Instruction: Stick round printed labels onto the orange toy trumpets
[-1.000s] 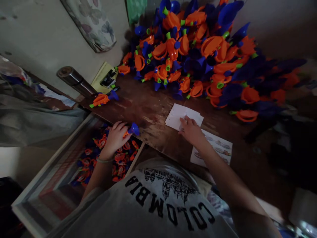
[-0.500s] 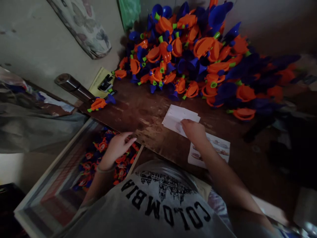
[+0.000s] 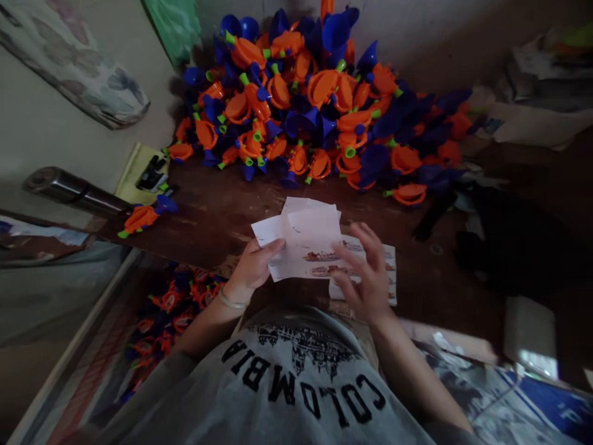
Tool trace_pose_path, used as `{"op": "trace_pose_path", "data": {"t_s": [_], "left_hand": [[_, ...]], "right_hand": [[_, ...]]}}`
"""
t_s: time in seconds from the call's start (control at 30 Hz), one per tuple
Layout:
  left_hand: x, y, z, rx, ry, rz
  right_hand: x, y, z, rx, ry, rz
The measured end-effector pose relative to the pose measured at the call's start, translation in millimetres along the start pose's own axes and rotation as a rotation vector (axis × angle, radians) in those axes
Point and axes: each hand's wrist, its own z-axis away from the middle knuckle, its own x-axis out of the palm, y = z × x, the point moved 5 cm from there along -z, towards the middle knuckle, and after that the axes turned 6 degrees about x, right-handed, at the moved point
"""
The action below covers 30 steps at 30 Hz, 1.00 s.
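My left hand (image 3: 250,269) pinches a white sticker sheet (image 3: 312,228) by its left side, thumb on top. Small printed pictures run along the lower right part of this sheet. My right hand (image 3: 369,278) is just right of it with fingers spread; whether a fingertip touches the sheet I cannot tell. Beneath my right hand a second printed sheet (image 3: 390,275) lies on the table, partly covered. Another white sheet (image 3: 299,202) shows behind the held one.
Orange and blue toy horns (image 3: 319,93) are heaped at the back of the brown table (image 3: 208,204). One toy horn (image 3: 141,217) lies by a metal flask (image 3: 76,191) on the left. More orange and blue toys (image 3: 171,321) fill a bin below the table's left edge.
My left hand has come from beside the table edge to the paper and taken hold of a sheet. My right hand has let its fingers spread. The camera view has turned right.
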Motion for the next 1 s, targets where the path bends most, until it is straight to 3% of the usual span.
{"op": "trace_pose_path", "data": {"t_s": [0.1,0.2,0.27,0.37,0.43,0.53,0.6,0.83,1.0], "left_hand": [[-0.7,-6.0,5.2,-0.039,0.044,-0.024],[-3.0,-1.2,4.4,0.022,0.023,-0.176],[-6.0,17.5,1.0,0.203,0.052,-0.417],[-1.3,59.7,-0.2,0.598,0.164,-0.885],[12.3,77.0,-1.8,0.742,0.087,-1.093],[35.9,80.4,-7.3,0.717,-0.232,-1.117],[46.9,78.6,-9.4,0.662,-0.344,-1.061],[63.1,79.1,-10.5,0.608,-0.332,-0.999],[66.5,79.5,-11.3,0.603,-0.286,-0.99]], "right_hand": [[3.1,20.1,3.7,0.29,-0.015,-0.253],[18.3,28.5,9.1,0.373,-0.079,-0.418],[22.4,28.2,11.2,0.38,-0.037,-0.405],[23.7,18.0,10.2,0.313,-0.016,-0.317],[25.3,8.7,8.1,0.243,-0.058,-0.271],[26.2,0.2,6.1,0.185,-0.092,-0.243],[24.4,-1.7,5.3,0.176,-0.085,-0.243],[8.2,-10.9,1.0,0.07,-0.045,-0.282],[0.1,-13.5,-1.1,0.049,0.061,-0.197]]}}
